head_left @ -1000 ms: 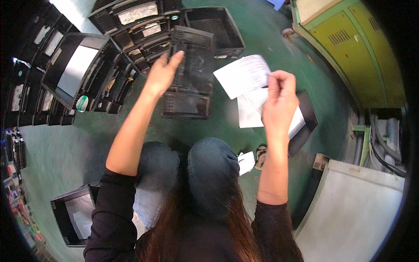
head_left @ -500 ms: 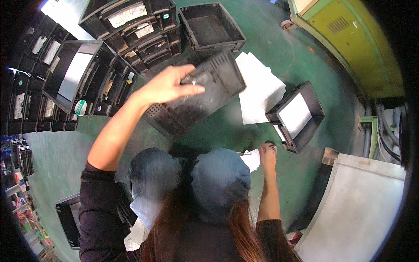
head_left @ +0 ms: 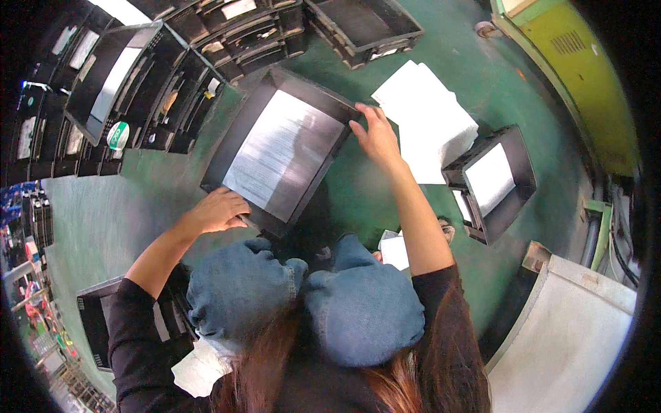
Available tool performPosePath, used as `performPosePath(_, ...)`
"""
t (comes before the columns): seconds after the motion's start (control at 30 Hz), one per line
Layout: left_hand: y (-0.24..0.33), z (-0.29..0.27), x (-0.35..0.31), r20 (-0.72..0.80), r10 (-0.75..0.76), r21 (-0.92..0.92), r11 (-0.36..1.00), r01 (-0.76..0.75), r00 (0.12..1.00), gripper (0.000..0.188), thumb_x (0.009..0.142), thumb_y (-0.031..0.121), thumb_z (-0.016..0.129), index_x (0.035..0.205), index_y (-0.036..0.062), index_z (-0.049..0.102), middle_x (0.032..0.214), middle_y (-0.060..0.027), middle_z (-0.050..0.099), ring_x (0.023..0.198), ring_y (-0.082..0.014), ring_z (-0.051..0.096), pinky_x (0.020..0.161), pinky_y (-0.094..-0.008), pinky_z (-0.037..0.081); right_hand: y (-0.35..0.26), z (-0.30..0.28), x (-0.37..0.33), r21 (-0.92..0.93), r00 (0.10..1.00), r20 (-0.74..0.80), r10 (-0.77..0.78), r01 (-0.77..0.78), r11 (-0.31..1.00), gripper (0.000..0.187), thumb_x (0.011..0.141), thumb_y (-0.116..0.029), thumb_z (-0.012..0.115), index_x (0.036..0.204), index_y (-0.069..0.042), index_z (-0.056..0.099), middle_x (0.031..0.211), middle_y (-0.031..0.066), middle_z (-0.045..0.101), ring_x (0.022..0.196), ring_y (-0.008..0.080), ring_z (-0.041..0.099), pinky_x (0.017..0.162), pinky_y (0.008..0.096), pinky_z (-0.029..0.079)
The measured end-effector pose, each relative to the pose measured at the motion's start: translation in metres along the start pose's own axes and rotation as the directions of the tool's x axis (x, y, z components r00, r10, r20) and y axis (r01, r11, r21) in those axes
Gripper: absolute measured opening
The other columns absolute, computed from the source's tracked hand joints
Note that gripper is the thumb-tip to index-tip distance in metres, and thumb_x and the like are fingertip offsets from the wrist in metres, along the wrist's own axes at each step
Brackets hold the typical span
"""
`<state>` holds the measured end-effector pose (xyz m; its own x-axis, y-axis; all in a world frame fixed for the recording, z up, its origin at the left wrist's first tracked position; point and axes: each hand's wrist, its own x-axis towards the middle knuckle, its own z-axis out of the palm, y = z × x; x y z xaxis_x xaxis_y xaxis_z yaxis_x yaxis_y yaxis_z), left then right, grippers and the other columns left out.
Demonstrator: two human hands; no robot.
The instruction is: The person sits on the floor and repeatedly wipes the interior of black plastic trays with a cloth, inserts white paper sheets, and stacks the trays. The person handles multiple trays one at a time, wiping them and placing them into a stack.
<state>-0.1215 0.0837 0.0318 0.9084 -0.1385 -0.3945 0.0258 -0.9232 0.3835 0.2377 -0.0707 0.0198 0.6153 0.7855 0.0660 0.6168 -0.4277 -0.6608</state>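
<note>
A black plastic crate (head_left: 322,180) sits at an angle in front of my knees, its open side up. A white sheet (head_left: 275,141) lies flat on its bottom, partly in shadow. My left hand (head_left: 219,210) is closed on the crate's near left rim, fingers on the edge. At the far right corner my right hand (head_left: 379,138) grips the rim between thumb and fingers. Just right of the crate, a loose stack of white sheets (head_left: 430,131) rests on the green floor. Small white papers (head_left: 394,251) lie by my right knee, beside a dark roundish object (head_left: 446,229).
Stacked black crates (head_left: 265,41) stand at the back left, with another crate (head_left: 365,31) beside them. A smaller crate (head_left: 509,199) with a white sheet is on the right. A green-yellow cabinet (head_left: 578,76) and a pale panel (head_left: 571,330) border the right side.
The crate, held tilted by my left hand, now faces up with its white sheet showing. My left hand has shifted to the near rim. My right hand has left the small papers for the crate.
</note>
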Motion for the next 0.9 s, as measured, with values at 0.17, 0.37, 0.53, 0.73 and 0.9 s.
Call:
performPosePath(0.17,-0.01,-0.028,-0.002,0.354,-0.204,-0.111,0.96,0.257,0.913,0.046,0.08,0.041,0.065,0.118,0.0155,0.058,0.12,-0.003,0.057,0.118,-0.0211,0.049,0.103,-0.044,0.032,-0.01,0.013,0.009,0.121,0.988,0.132,0.082,-0.098,0.988,0.048,0.087,-0.03,0.06,0.127,-0.006,0.05,0.123,0.0156,0.055,0.115,0.0306,0.052,0.096,0.0368,0.042)
performPosePath(0.37,-0.016,-0.049,0.077,0.111,-0.506,-0.946,0.21,0.248,0.855,0.061,0.09,0.053,0.049,0.133,0.0103,0.046,0.129,-0.0134,0.052,0.118,-0.0267,0.05,0.095,-0.0438,0.042,-0.054,-0.033,-0.055,0.527,0.974,0.174,-0.144,0.032,0.849,0.032,0.08,-0.009,0.063,0.111,-0.003,0.062,0.111,0.0118,0.063,0.105,0.0239,0.059,0.094,0.0345,0.042)
performPosePath(0.53,-0.017,-0.042,0.108,-0.429,-0.702,-0.828,0.557,0.064,0.568,0.047,0.083,0.032,0.064,0.12,0.0051,0.052,0.12,-0.0164,0.054,0.102,-0.0287,0.058,0.081,-0.0361,0.049,-0.09,-0.056,-0.095,0.673,0.893,0.207,-0.401,0.167,0.72,0.026,0.074,-0.004,0.07,0.099,-0.005,0.068,0.105,0.0103,0.065,0.102,0.0251,0.059,0.089,0.0351,0.045)
performPosePath(0.73,-0.003,-0.009,0.133,-0.692,-0.612,-0.413,0.77,0.486,0.382,0.063,0.072,0.012,0.071,0.129,0.0069,0.042,0.113,-0.0134,0.052,0.105,-0.0327,0.048,0.089,-0.0434,0.041,-0.082,-0.05,-0.099,0.651,0.965,0.185,-0.183,0.019,0.759,0.019,0.074,0.002,0.064,0.091,-0.007,0.067,0.1,0.0112,0.066,0.099,0.0265,0.061,0.085,0.034,0.047)
performPosePath(0.9,0.015,-0.018,0.136,-0.484,-0.748,-0.729,0.632,0.263,0.454,0.061,0.082,0.036,0.064,0.13,0.0057,0.042,0.115,-0.0138,0.052,0.105,-0.0292,0.049,0.091,-0.04,0.04,-0.069,-0.047,-0.118,0.65,0.938,0.224,-0.264,0.058,0.758,0.019,0.074,-0.001,0.066,0.091,-0.007,0.066,0.1,0.0112,0.064,0.101,0.0272,0.06,0.085,0.0343,0.047)
